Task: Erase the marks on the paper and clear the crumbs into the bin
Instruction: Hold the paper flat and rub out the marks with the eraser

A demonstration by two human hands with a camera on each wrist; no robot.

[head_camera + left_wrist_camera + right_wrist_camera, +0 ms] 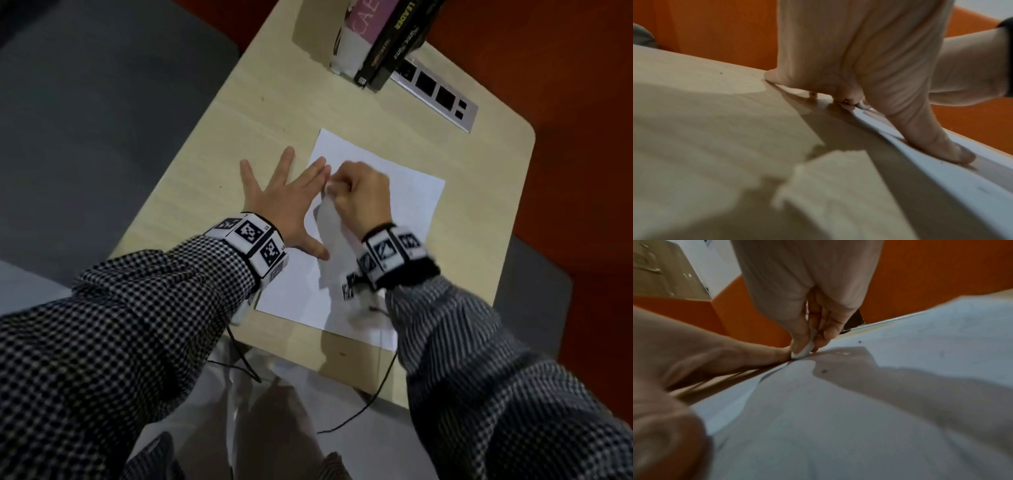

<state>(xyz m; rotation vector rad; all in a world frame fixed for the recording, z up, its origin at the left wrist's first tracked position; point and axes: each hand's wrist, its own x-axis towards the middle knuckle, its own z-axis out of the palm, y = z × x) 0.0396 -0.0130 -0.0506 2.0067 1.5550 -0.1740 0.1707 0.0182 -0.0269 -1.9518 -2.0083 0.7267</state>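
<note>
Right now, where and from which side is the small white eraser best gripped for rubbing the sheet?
By its upper half, from above, as the right hand pinches the small white eraser: its rounded lower end stays exposed on the white paper sheet.

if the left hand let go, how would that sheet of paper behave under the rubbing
The paper is probably thin and floppy: its edge already lifts and buckles near the eraser. It would likely slide or crumple on the smooth table, since only the left hand, spread flat, pins it while the right hand rubs.

White eraser point(804, 352) pinched against paper point(838, 418)
</note>
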